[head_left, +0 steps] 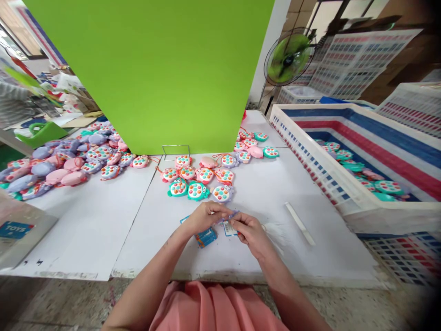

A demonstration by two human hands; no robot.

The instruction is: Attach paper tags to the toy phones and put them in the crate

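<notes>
Pink fabric at bench edge: small tag pinched between both hands

We found the left hand and right hand drawn close together above the white work board, fingers curled and pinching a small white paper tag with a thin blue cord. We judged this close, two-handed pinch suited to an item so small and light. A blue packet lay just under the left hand. Round button toys in teal, pink and lilac sat in a loose group directly ahead, apparently placed within easy reach; a white plastic crate held more at right
</notes>
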